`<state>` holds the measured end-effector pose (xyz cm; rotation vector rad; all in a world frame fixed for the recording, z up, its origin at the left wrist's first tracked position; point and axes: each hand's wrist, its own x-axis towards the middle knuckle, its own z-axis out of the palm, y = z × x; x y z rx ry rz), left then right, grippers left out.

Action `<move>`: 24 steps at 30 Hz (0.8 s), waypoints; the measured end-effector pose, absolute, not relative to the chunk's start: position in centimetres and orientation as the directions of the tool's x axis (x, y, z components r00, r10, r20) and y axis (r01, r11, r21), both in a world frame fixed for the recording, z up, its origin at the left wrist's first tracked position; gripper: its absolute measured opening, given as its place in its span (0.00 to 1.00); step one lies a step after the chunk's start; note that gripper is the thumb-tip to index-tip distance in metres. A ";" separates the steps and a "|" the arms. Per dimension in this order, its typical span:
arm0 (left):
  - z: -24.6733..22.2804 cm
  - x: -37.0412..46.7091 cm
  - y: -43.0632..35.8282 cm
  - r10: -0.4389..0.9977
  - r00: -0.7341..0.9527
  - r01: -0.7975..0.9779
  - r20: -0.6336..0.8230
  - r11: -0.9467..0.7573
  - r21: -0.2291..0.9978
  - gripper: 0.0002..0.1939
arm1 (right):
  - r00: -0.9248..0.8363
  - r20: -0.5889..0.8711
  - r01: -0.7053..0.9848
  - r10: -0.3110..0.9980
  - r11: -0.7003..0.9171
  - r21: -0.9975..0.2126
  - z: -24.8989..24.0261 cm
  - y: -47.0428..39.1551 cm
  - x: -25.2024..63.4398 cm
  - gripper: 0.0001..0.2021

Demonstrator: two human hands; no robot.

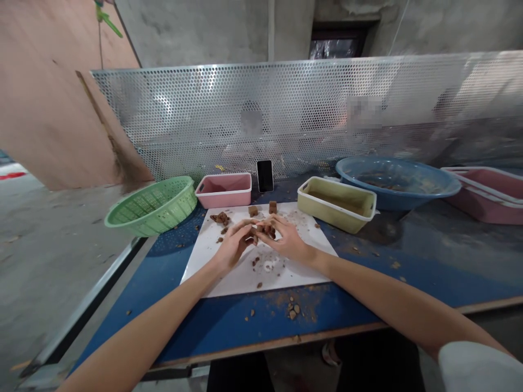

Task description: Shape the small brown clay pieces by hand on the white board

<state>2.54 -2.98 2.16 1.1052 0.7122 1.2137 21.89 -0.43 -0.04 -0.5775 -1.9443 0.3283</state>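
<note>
Both hands meet above a white board (229, 283) on the blue table. My left hand (237, 242) has its fingers curled round the left side of a small brown lump of clay (260, 228). From the other side, my right hand (286, 237) grips the same lump between thumb and fingers. Fingers hide much of its shape. Just beyond the hands stand two small brown clay blocks, one on the left (253, 210) and one on the right (273, 207). A rough clay piece (220, 218) lies left of them, with crumbs (256, 262) scattered on the board.
Behind the board are a pink basket (224, 198), a phone (265, 176) propped upright and a yellow-green basket (327, 211) holding brownish water. A green basket (153, 220) stands left; a blue basin (400, 198) and pink baskets (482, 209) stand right. Perforated metal (286, 120) closes the back.
</note>
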 end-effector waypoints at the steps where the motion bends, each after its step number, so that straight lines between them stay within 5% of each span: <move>1: 2.1 2.5 -3.0 0.960 0.252 -0.361 0.123 -0.025 0.932 0.17 | -0.355 0.767 0.247 0.535 0.845 -0.474 -0.1 -0.4 21.9 0.08; 24: 1.7 2.5 -3.1 0.966 0.244 -0.369 0.082 0.014 0.929 0.16 | -0.278 0.785 0.289 0.554 0.828 -0.481 -0.1 -0.1 21.8 0.10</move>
